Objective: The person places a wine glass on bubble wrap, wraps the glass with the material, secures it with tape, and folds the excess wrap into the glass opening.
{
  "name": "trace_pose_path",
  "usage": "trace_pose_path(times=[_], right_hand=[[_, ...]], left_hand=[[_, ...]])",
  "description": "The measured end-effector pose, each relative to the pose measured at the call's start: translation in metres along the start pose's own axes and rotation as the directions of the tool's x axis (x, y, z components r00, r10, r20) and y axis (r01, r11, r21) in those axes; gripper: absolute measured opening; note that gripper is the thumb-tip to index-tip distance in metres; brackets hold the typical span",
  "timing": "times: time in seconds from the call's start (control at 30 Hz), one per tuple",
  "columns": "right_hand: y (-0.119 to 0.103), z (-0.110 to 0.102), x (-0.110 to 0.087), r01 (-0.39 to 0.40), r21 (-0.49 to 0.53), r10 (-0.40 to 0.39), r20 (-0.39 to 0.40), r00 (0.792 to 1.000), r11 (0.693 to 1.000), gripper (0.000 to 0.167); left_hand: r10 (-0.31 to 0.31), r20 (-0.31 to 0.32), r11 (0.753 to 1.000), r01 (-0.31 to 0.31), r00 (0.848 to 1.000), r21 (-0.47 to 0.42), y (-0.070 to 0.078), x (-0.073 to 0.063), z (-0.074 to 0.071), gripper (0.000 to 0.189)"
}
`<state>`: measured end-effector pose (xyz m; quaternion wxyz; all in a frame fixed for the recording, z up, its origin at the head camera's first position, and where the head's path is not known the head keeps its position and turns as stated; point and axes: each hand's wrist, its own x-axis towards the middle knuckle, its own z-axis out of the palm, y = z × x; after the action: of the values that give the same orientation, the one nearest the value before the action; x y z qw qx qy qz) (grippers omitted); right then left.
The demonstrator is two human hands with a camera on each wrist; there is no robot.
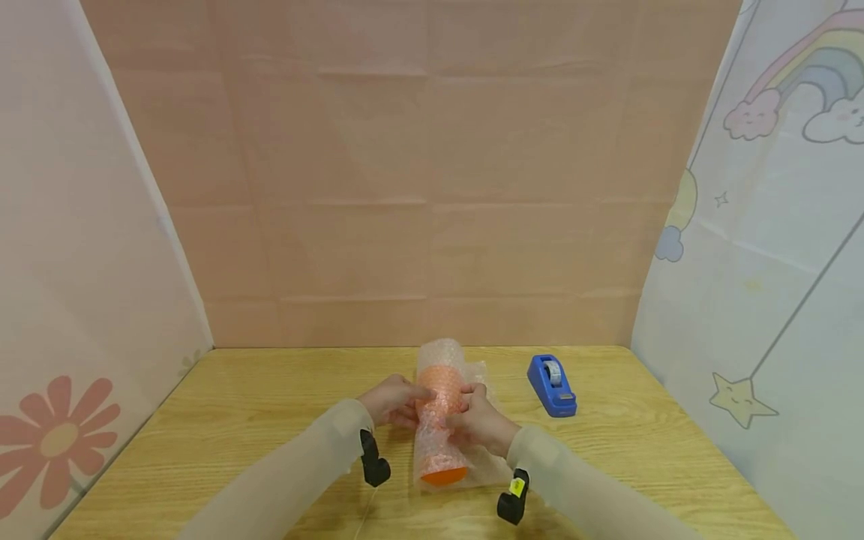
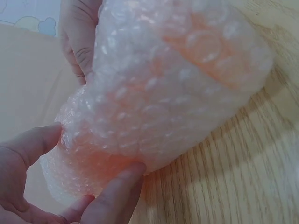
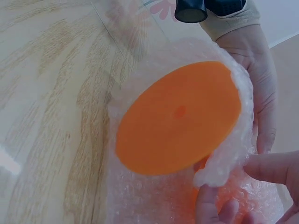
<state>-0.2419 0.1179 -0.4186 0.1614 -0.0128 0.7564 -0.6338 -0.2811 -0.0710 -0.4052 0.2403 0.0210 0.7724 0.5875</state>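
An orange object [image 1: 445, 475] with a flat oval end lies lengthwise on the table, rolled in clear bubble wrap [image 1: 440, 351]. Its shape under the wrap is blurred. My left hand [image 1: 394, 403] grips the roll from the left, thumb and fingers curled on the wrap in the left wrist view. From the right, my right hand [image 1: 487, 426] pinches the wrap near its edge. The right wrist view shows the bare orange end [image 3: 180, 123] framed by wrap, with my right thumb [image 3: 268, 167] and fingers beside it. A loose flap of wrap [image 1: 491, 469] spreads under the right hand.
A blue tape dispenser [image 1: 553, 386] with a roll of tape stands to the right on the wooden table [image 1: 270, 420]. A pinkish-brown backdrop [image 1: 425, 187] rises behind, with patterned sheets at both sides. Each wrist wears a black camera [image 1: 375, 461].
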Motion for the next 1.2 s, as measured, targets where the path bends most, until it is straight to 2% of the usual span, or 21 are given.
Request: trace_pose_path(times=[0.27,0.4,0.53,0.7,0.87,1.2], right_hand=[[0.002,0.0,-0.001,-0.028,0.063,0.027,0.019,0.999,0.998,0.073],[0.003,-0.001,-0.001,-0.041,0.129,0.036,0.042,0.998,0.991,0.073],[0.003,-0.002,-0.001,-0.052,0.208,0.035,0.083,0.996,0.977,0.073],[0.003,-0.004,-0.002,-0.053,0.222,0.032,0.094,0.995,0.974,0.073],[0.003,-0.004,-0.001,-0.059,0.248,0.036,0.096,0.995,0.967,0.073],[0.001,-0.005,-0.001,-0.082,0.249,0.065,0.077,0.995,0.965,0.072]], left_hand=[[0.03,-0.018,0.999,-0.03,0.999,0.014,0.001,-0.003,0.0,0.03],[0.019,-0.051,1.0,-0.018,0.999,0.009,0.003,-0.006,0.002,0.042],[0.023,-0.055,1.0,-0.023,0.998,-0.01,0.003,-0.007,0.002,0.048],[0.022,-0.029,0.999,-0.023,0.999,-0.045,0.002,-0.005,0.0,0.043],[-0.01,-0.013,0.995,0.009,1.0,-0.1,0.002,0.0,-0.002,0.038],[-0.031,-0.008,0.986,0.03,0.999,-0.164,-0.002,0.005,-0.003,0.04]])
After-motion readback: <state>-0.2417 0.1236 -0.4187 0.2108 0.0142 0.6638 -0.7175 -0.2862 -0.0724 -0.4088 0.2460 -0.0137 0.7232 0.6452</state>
